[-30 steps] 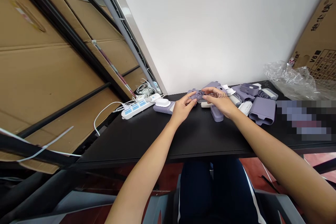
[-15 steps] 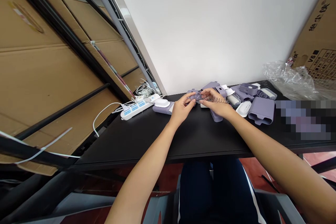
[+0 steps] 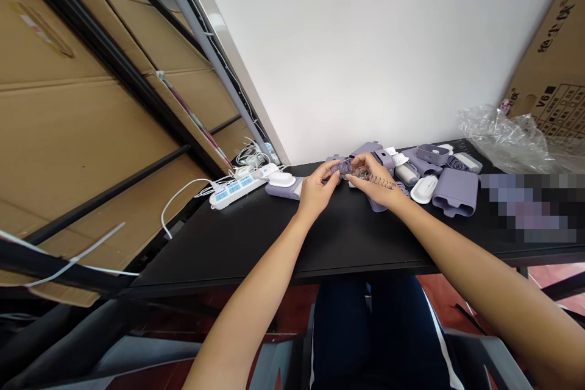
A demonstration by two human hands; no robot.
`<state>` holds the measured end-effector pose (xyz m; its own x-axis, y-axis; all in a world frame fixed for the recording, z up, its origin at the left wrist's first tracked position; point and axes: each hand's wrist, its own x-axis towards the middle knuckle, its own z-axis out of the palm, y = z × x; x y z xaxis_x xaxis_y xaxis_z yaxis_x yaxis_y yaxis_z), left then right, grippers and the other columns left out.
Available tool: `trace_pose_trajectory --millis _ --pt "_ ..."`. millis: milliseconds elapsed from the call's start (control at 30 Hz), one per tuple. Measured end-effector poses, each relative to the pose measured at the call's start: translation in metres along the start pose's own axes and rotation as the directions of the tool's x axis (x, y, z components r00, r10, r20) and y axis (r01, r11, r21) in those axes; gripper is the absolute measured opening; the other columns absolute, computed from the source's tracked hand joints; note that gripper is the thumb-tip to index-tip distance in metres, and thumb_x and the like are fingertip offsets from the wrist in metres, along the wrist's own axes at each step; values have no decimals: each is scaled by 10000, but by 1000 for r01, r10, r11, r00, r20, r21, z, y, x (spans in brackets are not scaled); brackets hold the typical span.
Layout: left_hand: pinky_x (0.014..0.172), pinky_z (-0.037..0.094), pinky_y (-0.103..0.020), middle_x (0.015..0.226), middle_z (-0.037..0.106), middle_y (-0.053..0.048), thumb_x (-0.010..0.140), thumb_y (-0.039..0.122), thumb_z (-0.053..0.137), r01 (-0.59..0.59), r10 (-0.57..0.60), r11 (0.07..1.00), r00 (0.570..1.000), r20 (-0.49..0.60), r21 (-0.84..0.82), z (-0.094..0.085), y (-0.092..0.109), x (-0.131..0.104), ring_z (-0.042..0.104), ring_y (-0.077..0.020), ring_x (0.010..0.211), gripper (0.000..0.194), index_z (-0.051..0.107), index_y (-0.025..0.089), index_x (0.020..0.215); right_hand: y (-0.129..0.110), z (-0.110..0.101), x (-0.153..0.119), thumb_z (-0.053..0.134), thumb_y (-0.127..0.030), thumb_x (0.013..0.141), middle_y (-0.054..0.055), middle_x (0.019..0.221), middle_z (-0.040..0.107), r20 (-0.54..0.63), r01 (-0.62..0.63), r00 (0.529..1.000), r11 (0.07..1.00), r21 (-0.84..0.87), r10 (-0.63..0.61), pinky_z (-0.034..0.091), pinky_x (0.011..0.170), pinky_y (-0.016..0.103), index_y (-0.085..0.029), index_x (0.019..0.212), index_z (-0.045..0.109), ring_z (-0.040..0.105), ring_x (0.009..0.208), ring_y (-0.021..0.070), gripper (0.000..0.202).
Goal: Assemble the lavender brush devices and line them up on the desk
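Pinching a dusky purple, rounded piece in my left hand, I gripped a thin, dark spring in my right hand just beside it, loose open coils trailing toward my wrist, above the black table.

The coiled spring looks like thin metal wire. The purple shell has smooth, matt plastic, and the power strip is also smooth plastic. The clear bag is crinkled, glossy film; the carton is matt cardboard.
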<state>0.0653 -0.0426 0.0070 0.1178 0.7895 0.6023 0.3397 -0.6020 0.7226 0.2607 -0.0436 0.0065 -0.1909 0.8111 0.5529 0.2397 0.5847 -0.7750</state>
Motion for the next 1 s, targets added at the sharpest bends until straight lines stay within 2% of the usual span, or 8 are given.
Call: trace_pose_trajectory --millis 233,367,467,667,867,1000 --pt "675 516 -253 795 714 5 947 406 637 -15 18 997 999 -41 71 5 8 -3 645 -139 685 329 731 237 1213 3 2 0 724 -440 847 56 1120 630 -46 32 998 998 -54 -34 526 842 393 -256 1052 506 662 909 216 351" --pt "714 519 -259 877 752 -16 939 409 651 -3 8 998 997 -77 62 9 13 -5 687 -158 762 317 732 233 1189 3 5 -1 726 -427 838 95 1215 585 -120 45 991 992 -117 -60 524 859 405 -256 1070 525 640 1018 249 352" --pt "752 536 -270 952 775 -43 938 399 651 14 -13 1000 997 -76 12 12 15 -6 722 -180 850 310 722 228 1187 2 6 -2 717 -435 842 96 1251 598 -132 54 989 992 -115 -69 521 875 410 -267 1063 503 640 1076 264 350" --pt "761 564 -288 1005 777 -73 912 382 673 71 -82 987 994 -74 -147 16 12 -6 730 -193 927 290 703 201 1138 -3 7 -4 703 -438 848 64 1087 701 -121 14 992 994 -106 -27 513 856 401 -276 1055 474 685 980 260 348" --pt "682 570 -268 859 753 -40 879 422 704 136 -152 960 987 -47 -243 17 11 -1 706 -166 806 300 696 186 1065 -11 7 -7 670 -470 864 65 1077 706 -124 -12 992 980 -200 -13 511 795 386 -272 1102 501 679 833 237 352" --pt "612 557 -241 810 738 -33 841 445 735 158 -173 945 984 -30 -288 16 6 3 688 -152 753 306 717 178 991 -13 4 -6 690 -419 855 91 1115 722 -111 -46 994 958 -284 15 524 809 420 -270 1261 546 701 851 280 456"
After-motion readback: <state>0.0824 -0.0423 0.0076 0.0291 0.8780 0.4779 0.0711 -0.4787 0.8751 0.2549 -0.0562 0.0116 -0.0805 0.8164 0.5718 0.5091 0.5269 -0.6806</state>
